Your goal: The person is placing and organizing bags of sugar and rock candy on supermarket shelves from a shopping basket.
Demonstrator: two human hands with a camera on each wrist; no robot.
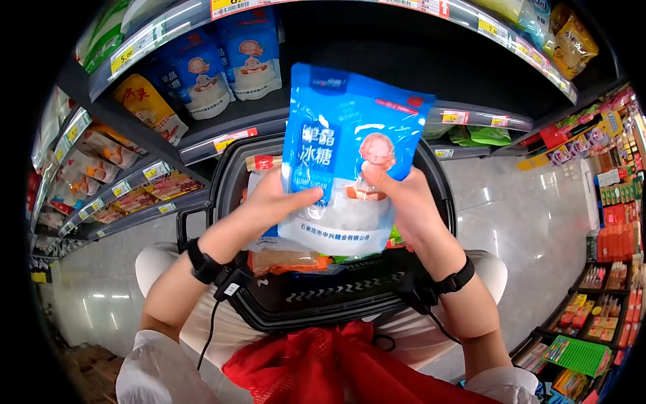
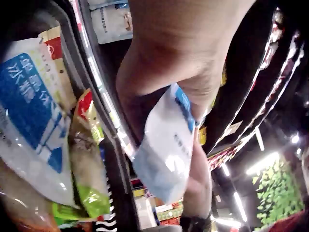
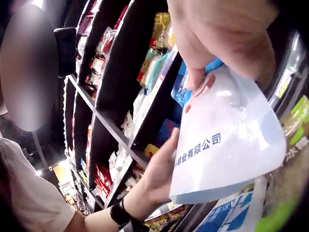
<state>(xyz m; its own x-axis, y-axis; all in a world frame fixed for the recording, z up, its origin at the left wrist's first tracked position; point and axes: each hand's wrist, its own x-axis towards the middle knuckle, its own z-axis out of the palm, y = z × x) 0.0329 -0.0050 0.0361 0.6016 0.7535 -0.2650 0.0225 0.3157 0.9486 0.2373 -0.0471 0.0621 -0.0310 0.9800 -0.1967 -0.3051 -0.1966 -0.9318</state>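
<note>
A blue and white bag of lump sugar is held up above a black shopping basket, its printed front toward the head camera. The left hand grips the bag's lower left side, thumb across the front. On the opposite edge the right hand pinches it, thumb over the printed figure. In the right wrist view the white lower part of the bag hangs under the right hand. Inside the basket lie another blue and white sugar bag and a green-bottomed packet, partly hidden in the head view.
Similar blue bags stand on the dark shelf ahead, beside a yellow pouch. Price-tagged shelf edges run close behind the basket. Packaged goods line the right side above the shiny tiled floor. The person's knees flank the basket.
</note>
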